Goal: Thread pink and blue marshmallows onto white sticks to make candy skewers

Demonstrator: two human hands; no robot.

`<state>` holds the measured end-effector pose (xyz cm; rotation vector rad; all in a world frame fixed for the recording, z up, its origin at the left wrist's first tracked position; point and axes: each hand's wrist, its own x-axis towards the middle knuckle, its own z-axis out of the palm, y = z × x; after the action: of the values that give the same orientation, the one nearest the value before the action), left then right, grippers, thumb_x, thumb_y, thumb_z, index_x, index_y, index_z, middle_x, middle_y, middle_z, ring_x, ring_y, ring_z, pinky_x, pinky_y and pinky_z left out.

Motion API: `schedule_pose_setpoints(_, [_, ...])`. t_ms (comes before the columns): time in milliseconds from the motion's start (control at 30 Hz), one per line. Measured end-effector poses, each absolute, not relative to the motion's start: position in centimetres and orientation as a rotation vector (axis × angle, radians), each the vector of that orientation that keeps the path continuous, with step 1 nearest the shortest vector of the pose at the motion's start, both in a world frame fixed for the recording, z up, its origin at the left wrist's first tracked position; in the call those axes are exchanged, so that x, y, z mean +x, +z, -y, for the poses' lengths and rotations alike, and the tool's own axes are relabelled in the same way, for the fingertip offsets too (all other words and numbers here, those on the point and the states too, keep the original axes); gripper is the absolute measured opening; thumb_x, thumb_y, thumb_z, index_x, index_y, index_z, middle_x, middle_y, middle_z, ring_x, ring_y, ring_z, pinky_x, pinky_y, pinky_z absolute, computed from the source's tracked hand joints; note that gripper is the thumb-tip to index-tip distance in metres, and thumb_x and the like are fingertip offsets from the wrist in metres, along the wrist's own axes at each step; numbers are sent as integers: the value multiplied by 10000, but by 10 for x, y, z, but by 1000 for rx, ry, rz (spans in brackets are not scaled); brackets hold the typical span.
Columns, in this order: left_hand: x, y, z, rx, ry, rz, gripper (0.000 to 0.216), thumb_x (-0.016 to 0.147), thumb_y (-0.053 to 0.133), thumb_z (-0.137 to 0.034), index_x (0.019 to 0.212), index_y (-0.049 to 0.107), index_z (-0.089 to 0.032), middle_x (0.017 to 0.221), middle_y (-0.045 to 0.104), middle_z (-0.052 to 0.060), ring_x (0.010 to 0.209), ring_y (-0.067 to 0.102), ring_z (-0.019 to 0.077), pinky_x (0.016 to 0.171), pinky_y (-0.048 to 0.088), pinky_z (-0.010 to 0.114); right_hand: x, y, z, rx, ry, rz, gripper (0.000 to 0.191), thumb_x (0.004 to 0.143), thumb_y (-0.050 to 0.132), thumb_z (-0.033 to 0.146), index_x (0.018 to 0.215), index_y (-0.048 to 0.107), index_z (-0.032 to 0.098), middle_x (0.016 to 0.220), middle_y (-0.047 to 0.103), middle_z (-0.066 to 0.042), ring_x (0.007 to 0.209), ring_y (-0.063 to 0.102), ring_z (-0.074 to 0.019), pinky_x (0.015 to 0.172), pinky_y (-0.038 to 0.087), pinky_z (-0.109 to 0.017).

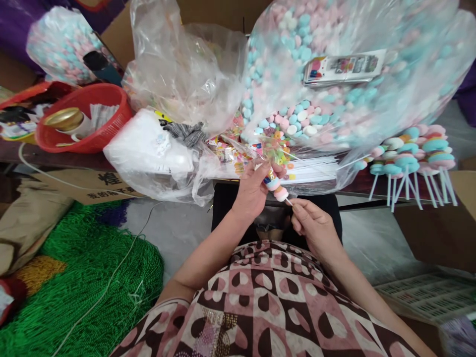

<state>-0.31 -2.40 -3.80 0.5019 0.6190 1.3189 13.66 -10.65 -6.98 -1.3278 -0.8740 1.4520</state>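
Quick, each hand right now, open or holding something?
Left hand: closed, holding the candy skewer.
Right hand: closed, pinching its stick.

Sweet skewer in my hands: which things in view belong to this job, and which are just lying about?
Likely part of the job:
sweet skewer, held by left hand and right hand
bagged pink, blue and white sweets
gummy rings
white sticks
other skewers at right

Apparently just lying about:
green strands
striped grey cloth
pale crate
red basket

Marshmallows point(281, 194) — matt (bag point(201, 72) glossy plastic)
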Motion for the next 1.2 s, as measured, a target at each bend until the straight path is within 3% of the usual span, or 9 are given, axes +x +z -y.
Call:
schedule_pose_setpoints(233, [14,-45,36,517,1255,-700,331,711,779,-432,855,594,-199,722,656,-5,714,661,138,560,436,219,132,-68,109,-1491,1084,1125,253,879,605,405,961,704,187,515,466,60,479,391,-81,467,303,-224])
schedule_pose_setpoints(400, [13,-47,44,605,1256,-703,368,725,761,-488,866,597,-190,816,689,25,781,665,138,594,443,212,129,-67,111,-1463,1221,1162,319,898,555,436,1037,686,180,504,469,64,453,385,-84,452,305,-228])
schedule_pose_setpoints(567, [-11,-37,31,559,1187,-557,543,690,677,-689,990,626,-240,914,719,57,865,687,225,694,526,334,133,-75,111,-1400,1315,1049,350,860,600,489,1031,696,199,494,446,67,450,366,-89,434,269,-224])
schedule_pose_setpoints(667, [-17,-32,21,538,1215,-549,450,753,671,-608,1038,641,-261,858,719,39,864,695,229,730,537,360,133,-74,111,-1404,1354,1048,348,857,605,491,1008,708,195,490,441,62,452,361,-91,434,260,-228])
schedule_pose_setpoints(733, [-13,-32,20,537,1234,-604,330,780,687,-509,970,655,-241,770,696,18,835,696,209,738,537,341,132,-71,111,-1422,1361,1067,353,861,598,492,1000,708,187,483,443,59,445,355,-91,427,247,-229])
schedule_pose_setpoints(833, [-3,-36,25,517,1238,-675,277,772,705,-466,855,645,-208,685,647,-1,768,685,174,681,529,290,131,-69,111,-1450,1344,1105,356,871,585,490,1001,698,178,470,449,59,432,342,-90,419,242,-230])
schedule_pose_setpoints(1033, [8,-44,39,520,1183,-695,374,685,766,-517,794,633,-186,646,601,-7,684,660,160,438,422,197,132,-72,111,-1425,1428,1069,343,878,587,501,972,682,185,455,440,68,419,327,-82,417,221,-223])
schedule_pose_setpoints(1200, [5,-48,45,561,1077,-682,391,714,740,-537,785,620,-172,681,636,12,634,637,147,403,388,189,130,-74,109,-1303,1628,891,331,843,636,506,928,660,188,436,394,85,395,266,-71,407,174,-217])
